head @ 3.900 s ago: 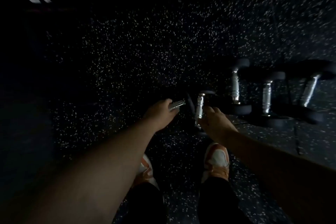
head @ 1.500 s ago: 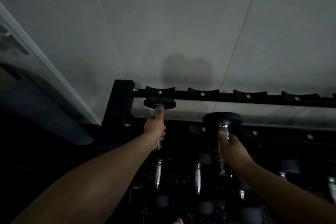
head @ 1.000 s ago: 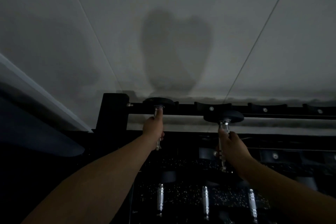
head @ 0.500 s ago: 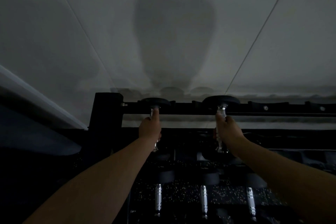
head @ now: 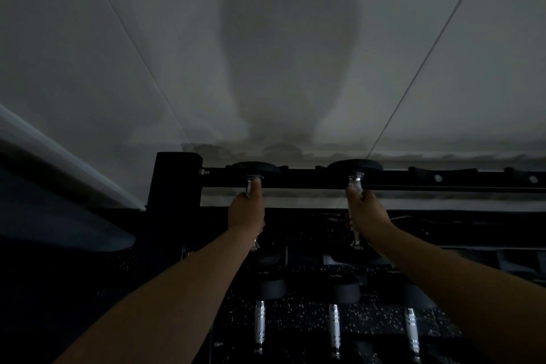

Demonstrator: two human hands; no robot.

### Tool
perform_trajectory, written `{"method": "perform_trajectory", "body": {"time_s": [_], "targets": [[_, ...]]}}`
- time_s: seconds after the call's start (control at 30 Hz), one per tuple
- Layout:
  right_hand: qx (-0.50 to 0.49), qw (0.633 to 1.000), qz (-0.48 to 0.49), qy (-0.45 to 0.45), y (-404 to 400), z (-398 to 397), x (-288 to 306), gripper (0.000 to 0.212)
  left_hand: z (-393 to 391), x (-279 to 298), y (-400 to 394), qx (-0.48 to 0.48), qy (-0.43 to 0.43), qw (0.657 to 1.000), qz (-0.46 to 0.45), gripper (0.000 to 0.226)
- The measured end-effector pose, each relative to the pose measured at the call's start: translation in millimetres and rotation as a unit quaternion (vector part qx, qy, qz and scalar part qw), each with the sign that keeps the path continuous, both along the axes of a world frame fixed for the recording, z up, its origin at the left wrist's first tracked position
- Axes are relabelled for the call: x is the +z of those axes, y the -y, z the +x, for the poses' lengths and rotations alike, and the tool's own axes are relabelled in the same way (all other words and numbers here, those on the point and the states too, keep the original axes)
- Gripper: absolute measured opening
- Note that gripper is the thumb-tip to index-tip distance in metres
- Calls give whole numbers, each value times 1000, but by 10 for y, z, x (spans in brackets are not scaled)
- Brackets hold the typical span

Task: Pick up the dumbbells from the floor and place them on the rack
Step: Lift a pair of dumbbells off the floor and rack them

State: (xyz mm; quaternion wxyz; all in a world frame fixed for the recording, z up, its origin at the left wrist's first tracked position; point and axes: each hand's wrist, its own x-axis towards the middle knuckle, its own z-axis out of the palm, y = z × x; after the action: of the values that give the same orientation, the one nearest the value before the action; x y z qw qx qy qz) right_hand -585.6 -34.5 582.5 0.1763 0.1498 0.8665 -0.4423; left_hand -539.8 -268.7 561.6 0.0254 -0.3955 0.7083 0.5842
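In dim light, my left hand (head: 246, 211) grips the chrome handle of a small black dumbbell (head: 256, 169). Its far head rests on the back rail of the black rack's (head: 413, 179) top tier, in the leftmost cradle. My right hand (head: 367, 216) is wrapped round the handle of a second dumbbell (head: 354, 167). That one's far head sits in the neighbouring cradle to the right. The near heads of both are dark and mostly hidden below my wrists.
Three chrome-handled dumbbells (head: 334, 325) lie on the rack's lower tier below my arms. The rack's left upright (head: 174, 183) stands beside my left hand. Several bare cradles run along the rail to the right (head: 484, 176). A pale wall (head: 266, 53) rises directly behind.
Both hands carried the dumbbells from the speckled floor up to the rack. In the last second the right dumbbell rose and moved forward onto the back rail; the left one settled into its cradle.
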Motion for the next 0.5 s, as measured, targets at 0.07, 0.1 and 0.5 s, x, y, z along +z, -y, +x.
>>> {"method": "perform_trajectory", "body": {"time_s": [0.07,0.1,0.5], "targets": [[3,1000,2,4,2,6,-5,47,3,-2,1,2,-1,1000,-3,74],[4,1000,3,6,-1,15,-9,49,3,1,0,2,0,1000,-4,73],[-4,999,-26,19,-17,65,-59,45,-9,-33,8,0,1,1000,-13,75]]}}
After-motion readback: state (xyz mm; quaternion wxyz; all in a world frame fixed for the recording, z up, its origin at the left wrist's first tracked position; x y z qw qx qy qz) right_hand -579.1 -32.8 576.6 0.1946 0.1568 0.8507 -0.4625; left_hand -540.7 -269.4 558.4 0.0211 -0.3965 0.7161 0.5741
